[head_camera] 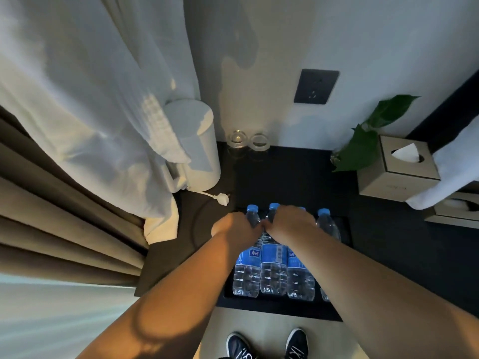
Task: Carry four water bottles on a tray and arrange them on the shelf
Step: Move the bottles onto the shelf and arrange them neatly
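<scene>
Several clear water bottles with blue caps and blue labels stand in a row on a black tray [274, 310], which rests on the dark shelf [298, 177]. My left hand [237, 226] grips the neck of the leftmost bottle [247, 270]. My right hand [290, 222] is closed over the necks of the second bottle [273, 270] and third bottle [298, 275]. The rightmost bottle [328, 225] stands untouched, mostly hidden behind my right forearm.
A white kettle [193, 143] with its plug [223, 199] sits at the shelf's back left, partly under a hanging white robe [90, 86]. Two glasses [248, 142], a green plant [368, 141] and a tissue box [399, 168] line the back. Curtains hang left.
</scene>
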